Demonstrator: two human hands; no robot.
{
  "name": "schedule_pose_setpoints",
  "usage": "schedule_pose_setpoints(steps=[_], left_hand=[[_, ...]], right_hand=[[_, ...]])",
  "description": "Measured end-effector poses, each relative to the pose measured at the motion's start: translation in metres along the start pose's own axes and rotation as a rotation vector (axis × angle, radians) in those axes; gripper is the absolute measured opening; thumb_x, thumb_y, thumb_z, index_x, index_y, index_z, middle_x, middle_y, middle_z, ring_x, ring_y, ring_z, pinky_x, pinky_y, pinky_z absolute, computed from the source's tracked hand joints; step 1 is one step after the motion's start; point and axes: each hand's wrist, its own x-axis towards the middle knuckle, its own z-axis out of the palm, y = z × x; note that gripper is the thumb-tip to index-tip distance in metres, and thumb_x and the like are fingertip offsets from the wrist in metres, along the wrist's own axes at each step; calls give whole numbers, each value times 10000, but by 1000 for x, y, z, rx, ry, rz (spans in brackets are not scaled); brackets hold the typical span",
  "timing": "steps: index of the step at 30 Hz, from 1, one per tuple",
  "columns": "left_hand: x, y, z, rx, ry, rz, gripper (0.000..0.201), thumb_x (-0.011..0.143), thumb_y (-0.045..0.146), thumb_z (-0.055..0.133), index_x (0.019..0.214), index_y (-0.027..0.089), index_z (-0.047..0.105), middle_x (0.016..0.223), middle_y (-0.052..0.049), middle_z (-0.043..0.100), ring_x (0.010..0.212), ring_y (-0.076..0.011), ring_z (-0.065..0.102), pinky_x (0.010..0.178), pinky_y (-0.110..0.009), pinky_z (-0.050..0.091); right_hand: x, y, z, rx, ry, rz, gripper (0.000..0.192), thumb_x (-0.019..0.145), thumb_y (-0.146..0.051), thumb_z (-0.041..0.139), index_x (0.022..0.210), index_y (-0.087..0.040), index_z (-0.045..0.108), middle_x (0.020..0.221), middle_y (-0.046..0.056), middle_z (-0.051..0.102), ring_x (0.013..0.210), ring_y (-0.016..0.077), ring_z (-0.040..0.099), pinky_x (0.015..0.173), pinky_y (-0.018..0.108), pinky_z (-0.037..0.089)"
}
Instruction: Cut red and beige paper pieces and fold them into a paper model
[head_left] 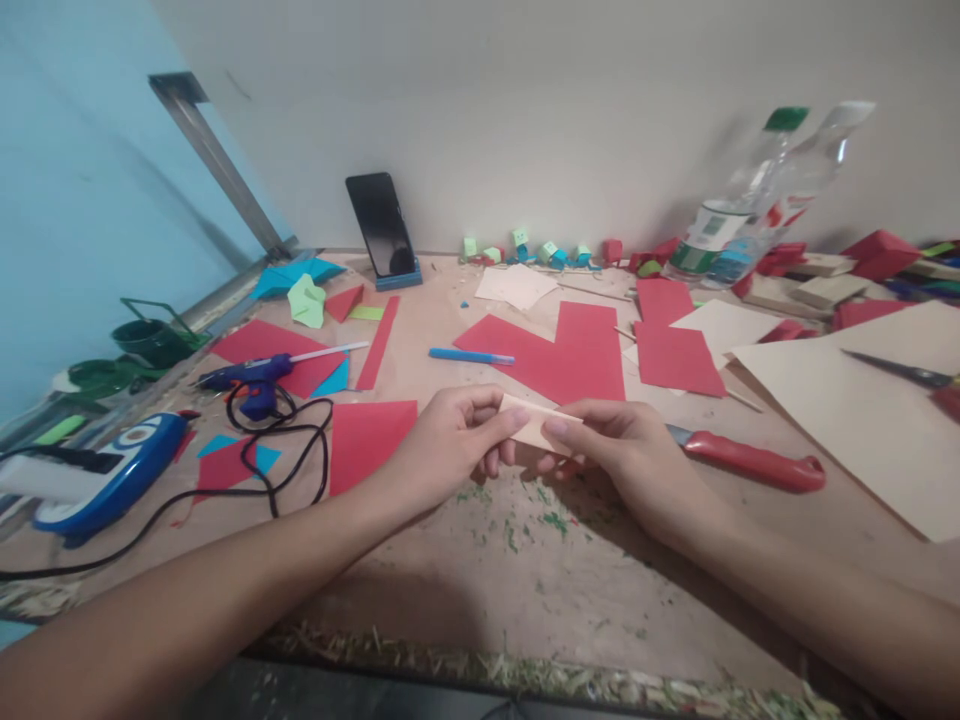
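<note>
Between both hands, above the table's middle, is a small cream piece of paper that looks folded into a strip. My left hand pinches its left end, thumb on top and fingers beneath. At its right end, my right hand grips it the same way. Just right of my right hand lies a knife with a red handle, its blade partly hidden by the hand. Beyond the hands are red paper pieces and a blue pen.
A blue glue gun with a black cord lies left, near a blue-and-white device. A phone stands at the back. Plastic bottles, a large cream sheet and scissors are right. Small paper cubes line the wall.
</note>
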Motion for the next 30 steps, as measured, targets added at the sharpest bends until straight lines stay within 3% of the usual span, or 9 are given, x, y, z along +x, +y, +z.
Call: schedule_pose_setpoints(steps=[9, 14, 17, 30], left_hand=[[-1, -3, 0, -19, -5, 28, 354, 1019, 472, 602, 798, 201, 549, 542, 76, 495, 439, -63, 393, 440, -206, 296], [-1, -4, 0, -49, -8, 63, 312, 1046, 490, 567, 914, 207, 565, 562, 94, 422, 472, -71, 319, 458, -222, 245], [1, -3, 0, -65, 4, 86, 305, 1045, 494, 577, 939, 208, 563, 584, 92, 419, 489, -70, 320, 467, -226, 232], [0, -3, 0, -28, 4, 50, 306, 1044, 441, 556, 864, 194, 539, 544, 85, 475, 463, -62, 367, 457, -200, 291]], right_hand=[[2, 0, 0, -27, 36, 8, 375, 746, -528, 884, 782, -164, 805, 668, 48, 731, 562, 132, 610, 571, 257, 476], [3, 1, -1, -15, -30, 36, 396, 795, -543, 855, 858, -154, 813, 751, 80, 776, 672, 173, 717, 635, 266, 538], [2, 2, -2, -47, -64, 39, 409, 842, -547, 820, 863, -139, 811, 789, 116, 798, 721, 192, 745, 669, 278, 550], [3, 3, -3, -71, -71, 18, 378, 852, -523, 815, 853, -145, 813, 808, 99, 804, 713, 169, 733, 682, 264, 542]])
